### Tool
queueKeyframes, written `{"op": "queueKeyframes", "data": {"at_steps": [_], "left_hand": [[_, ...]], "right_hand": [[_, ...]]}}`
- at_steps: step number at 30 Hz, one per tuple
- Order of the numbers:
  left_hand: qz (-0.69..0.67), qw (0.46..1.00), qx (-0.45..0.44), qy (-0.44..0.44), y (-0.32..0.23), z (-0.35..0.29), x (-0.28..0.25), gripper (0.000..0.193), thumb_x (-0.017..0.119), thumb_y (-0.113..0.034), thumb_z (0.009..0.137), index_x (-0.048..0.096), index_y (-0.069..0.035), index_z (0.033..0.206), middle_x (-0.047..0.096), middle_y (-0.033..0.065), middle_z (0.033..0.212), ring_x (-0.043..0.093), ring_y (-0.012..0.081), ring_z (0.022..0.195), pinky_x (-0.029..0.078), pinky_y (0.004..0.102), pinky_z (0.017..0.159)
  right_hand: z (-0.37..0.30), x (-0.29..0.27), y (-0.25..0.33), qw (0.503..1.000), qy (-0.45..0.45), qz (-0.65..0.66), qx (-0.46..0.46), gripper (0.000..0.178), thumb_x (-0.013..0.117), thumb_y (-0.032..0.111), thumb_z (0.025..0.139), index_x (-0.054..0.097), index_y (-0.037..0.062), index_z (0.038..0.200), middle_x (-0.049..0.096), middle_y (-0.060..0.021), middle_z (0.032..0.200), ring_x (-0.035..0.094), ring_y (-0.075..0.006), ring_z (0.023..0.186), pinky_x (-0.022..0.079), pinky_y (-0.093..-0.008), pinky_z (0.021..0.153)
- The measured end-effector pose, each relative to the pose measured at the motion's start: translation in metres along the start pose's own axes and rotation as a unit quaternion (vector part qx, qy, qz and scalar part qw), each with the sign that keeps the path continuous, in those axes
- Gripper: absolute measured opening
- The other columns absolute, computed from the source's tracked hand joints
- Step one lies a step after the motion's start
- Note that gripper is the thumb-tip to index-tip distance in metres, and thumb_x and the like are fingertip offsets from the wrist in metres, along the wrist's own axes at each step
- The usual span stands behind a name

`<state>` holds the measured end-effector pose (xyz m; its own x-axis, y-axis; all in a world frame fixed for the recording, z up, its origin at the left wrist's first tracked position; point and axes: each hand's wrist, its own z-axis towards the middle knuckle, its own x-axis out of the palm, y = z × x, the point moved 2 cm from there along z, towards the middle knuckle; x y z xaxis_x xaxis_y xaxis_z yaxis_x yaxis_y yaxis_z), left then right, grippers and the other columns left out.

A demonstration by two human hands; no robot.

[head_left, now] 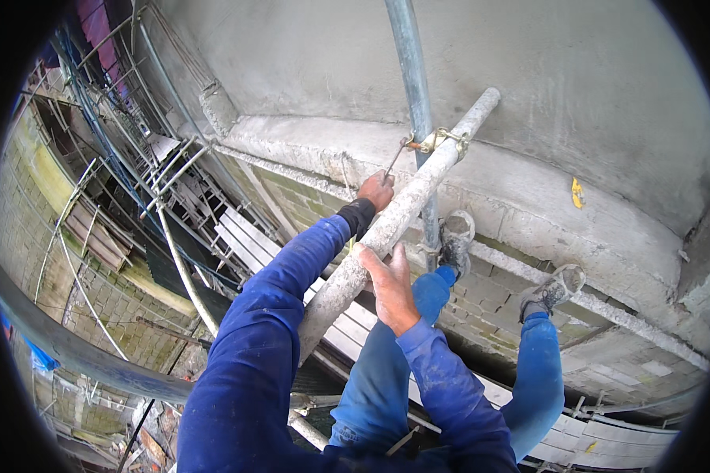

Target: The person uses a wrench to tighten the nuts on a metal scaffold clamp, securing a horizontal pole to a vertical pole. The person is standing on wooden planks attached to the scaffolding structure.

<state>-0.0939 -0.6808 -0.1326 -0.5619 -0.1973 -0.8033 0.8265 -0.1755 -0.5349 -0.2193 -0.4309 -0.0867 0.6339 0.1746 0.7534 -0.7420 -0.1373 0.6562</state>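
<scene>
A mortar-crusted scaffold tube [394,221] runs slantwise from near my body up to the grey wall. It meets an upright metal tube [412,71] at a rusty coupler [442,143]. My left hand [377,191] is closed round the handle of a spanner [396,158], whose far end is at the coupler's bolt. A dark cuff or wristband covers that wrist. Lower down, my right hand [392,288] grips the slanted tube from its right side, fingers partly hidden behind it.
My shoes [455,244] rest on a horizontal tube [513,264] along the wall's concrete ledge [560,213]. White plank decking [248,236] lies far below, beside more scaffolding [170,189]. A curved dark rail [95,355] crosses the lower left. A yellow scrap [577,193] sits on the ledge.
</scene>
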Motion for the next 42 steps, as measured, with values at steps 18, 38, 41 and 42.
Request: {"op": "queueKeyframes", "data": {"at_steps": [18,38,41,42], "left_hand": [[0.05,0.972,0.224,0.045,-0.309,-0.142,-0.044,0.027,0.06,-0.027,0.081,0.074,-0.007,0.093,0.071,0.0184,0.089,0.068,0.0375,0.085,0.053,0.0473,0.078],[0.21,0.965,-0.03,-0.157,-0.185,-0.176,-0.072,0.059,0.068,-0.038,0.083,0.056,-0.001,0.128,0.061,0.0179,0.118,0.06,0.0375,0.108,0.047,0.0512,0.091],[0.231,0.967,-0.029,-0.103,-0.189,-0.175,-0.068,0.06,0.068,-0.037,0.084,0.054,0.0,0.129,0.061,0.0181,0.117,0.062,0.0361,0.105,0.049,0.0479,0.089],[0.223,0.969,-0.027,-0.107,-0.189,-0.176,-0.067,0.06,0.069,-0.037,0.084,0.054,0.0,0.129,0.061,0.0181,0.117,0.062,0.0356,0.104,0.049,0.047,0.088]], "right_hand": [[0.0,-0.088,0.16,0.976,-0.074,0.096,-0.18,0.05,0.036,0.04,0.108,0.044,0.003,0.141,0.054,-0.0128,0.134,0.052,-0.0264,0.124,0.043,-0.0434,0.105],[0.073,-0.1,0.152,0.965,-0.12,-0.2,-0.117,0.037,0.047,0.024,0.104,0.048,0.0036,0.135,0.047,0.0013,0.076,0.043,-0.0088,0.055,0.037,-0.0276,0.046],[0.093,-0.132,0.137,0.938,-0.148,-0.308,-0.057,0.045,0.045,0.029,0.105,0.044,0.0018,0.141,0.046,0.0017,0.075,0.043,-0.0079,0.056,0.037,-0.0269,0.046],[0.098,-0.136,0.134,0.933,-0.167,-0.313,-0.056,0.039,0.046,0.03,0.105,0.051,0.0025,0.132,0.044,0.0025,0.073,0.041,-0.0075,0.055,0.035,-0.0251,0.046]]}}
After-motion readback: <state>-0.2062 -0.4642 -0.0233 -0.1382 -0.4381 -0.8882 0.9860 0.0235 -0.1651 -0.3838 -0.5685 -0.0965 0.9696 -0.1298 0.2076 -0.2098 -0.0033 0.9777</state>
